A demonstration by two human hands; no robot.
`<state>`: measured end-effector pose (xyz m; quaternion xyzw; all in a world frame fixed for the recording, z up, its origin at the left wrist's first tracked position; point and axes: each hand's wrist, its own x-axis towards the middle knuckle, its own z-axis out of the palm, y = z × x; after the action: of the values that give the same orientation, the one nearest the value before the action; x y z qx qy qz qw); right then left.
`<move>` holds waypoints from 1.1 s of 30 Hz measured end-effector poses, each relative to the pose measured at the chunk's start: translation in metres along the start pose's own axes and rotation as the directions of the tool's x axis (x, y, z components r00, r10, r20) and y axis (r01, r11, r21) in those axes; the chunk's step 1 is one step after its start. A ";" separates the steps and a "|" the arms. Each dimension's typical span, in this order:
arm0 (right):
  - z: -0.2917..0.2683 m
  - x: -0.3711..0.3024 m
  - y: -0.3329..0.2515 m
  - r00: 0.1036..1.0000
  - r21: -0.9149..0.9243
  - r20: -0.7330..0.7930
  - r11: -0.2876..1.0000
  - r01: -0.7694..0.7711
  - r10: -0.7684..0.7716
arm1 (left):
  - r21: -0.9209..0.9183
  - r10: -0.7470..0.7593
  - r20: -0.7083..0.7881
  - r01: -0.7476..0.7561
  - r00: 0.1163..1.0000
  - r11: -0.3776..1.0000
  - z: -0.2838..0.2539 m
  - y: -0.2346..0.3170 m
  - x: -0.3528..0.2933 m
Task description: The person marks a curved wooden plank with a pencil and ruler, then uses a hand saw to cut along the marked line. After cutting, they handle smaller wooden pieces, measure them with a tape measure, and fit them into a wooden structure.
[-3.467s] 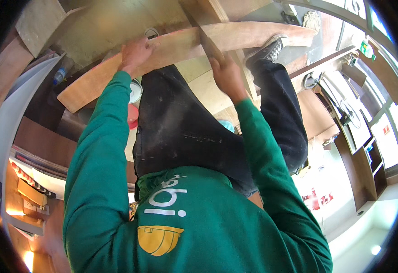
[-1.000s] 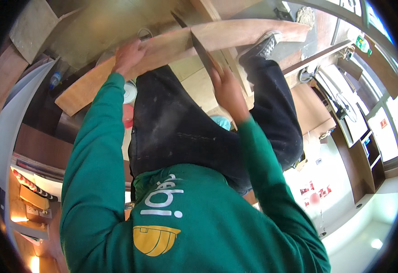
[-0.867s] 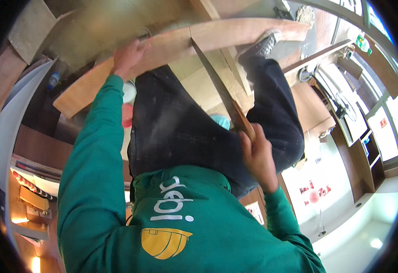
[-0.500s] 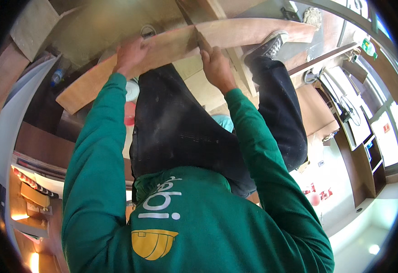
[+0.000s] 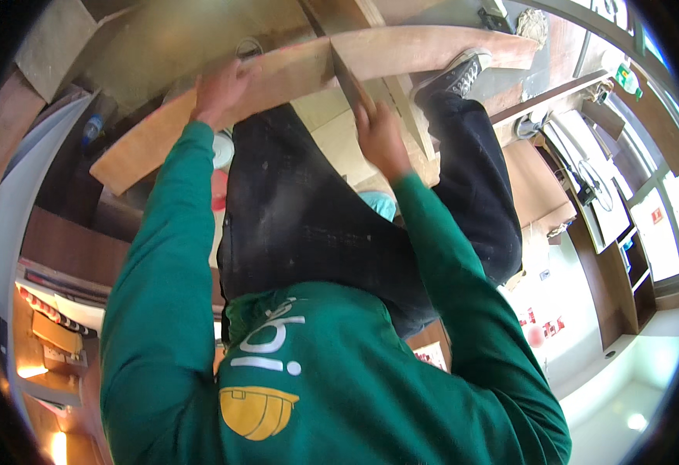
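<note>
A long pale wooden board (image 5: 432, 51) stretches across the upper view, bowed by the lens. My left hand (image 5: 221, 93) grips it left of its middle, pressing down from above. In my right hand (image 5: 383, 139) is the handle of a handsaw (image 5: 346, 80), whose dark blade crosses the board near its middle and reaches past its far edge. How deep the blade sits in the wood is hard to tell. Beneath the board, a second wooden piece (image 5: 407, 108) runs roughly crosswise.
My shoe (image 5: 459, 76) is beside the board's right part. Beyond my left hand lies a ring-shaped item (image 5: 248, 49). A white round container (image 5: 223, 149) stands by my leg. A plastic bottle (image 5: 93, 129) is at the left, a pale stringy bundle (image 5: 532, 28) at the far right.
My right hand has drawn the saw back toward me and slightly right, baring more blade on the near side of the board. My left hand stays on the board.
</note>
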<state>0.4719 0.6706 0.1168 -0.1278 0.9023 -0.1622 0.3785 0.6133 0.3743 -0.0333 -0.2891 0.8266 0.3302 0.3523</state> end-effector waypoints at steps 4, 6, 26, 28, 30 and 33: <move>-0.015 0.016 -0.033 0.991 0.056 0.075 0.992 -0.117 0.113 | 0.013 0.002 0.037 -0.002 0.999 1.000 0.017 -0.021 0.024; -0.059 -0.036 -0.057 0.981 -0.011 0.123 0.989 -0.149 0.149 | 0.010 -0.063 0.138 0.062 0.988 0.998 -0.001 -0.006 0.006; -0.128 -0.112 -0.075 0.936 -0.025 0.208 0.959 -0.283 0.282 | 0.037 -0.054 0.053 0.052 0.997 0.998 0.000 -0.009 0.012; -0.192 -0.174 -0.102 0.905 -0.005 0.250 0.935 -0.356 0.346 | 0.071 -0.027 0.041 0.024 0.999 0.997 0.001 -0.007 0.002; -0.220 -0.193 -0.120 0.869 -0.012 0.269 0.903 -0.429 0.416 | 0.039 -0.052 0.118 0.047 0.992 0.998 0.004 -0.008 -0.006; -0.164 -0.141 -0.084 0.918 -0.033 0.235 0.947 -0.320 0.318 | 0.027 -0.075 0.132 0.072 0.988 0.997 -0.006 -0.008 0.009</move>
<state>0.4582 0.6757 0.3480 0.0034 0.8587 -0.0846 0.5055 0.6111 0.3626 -0.0395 -0.2925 0.7938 0.3263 0.4217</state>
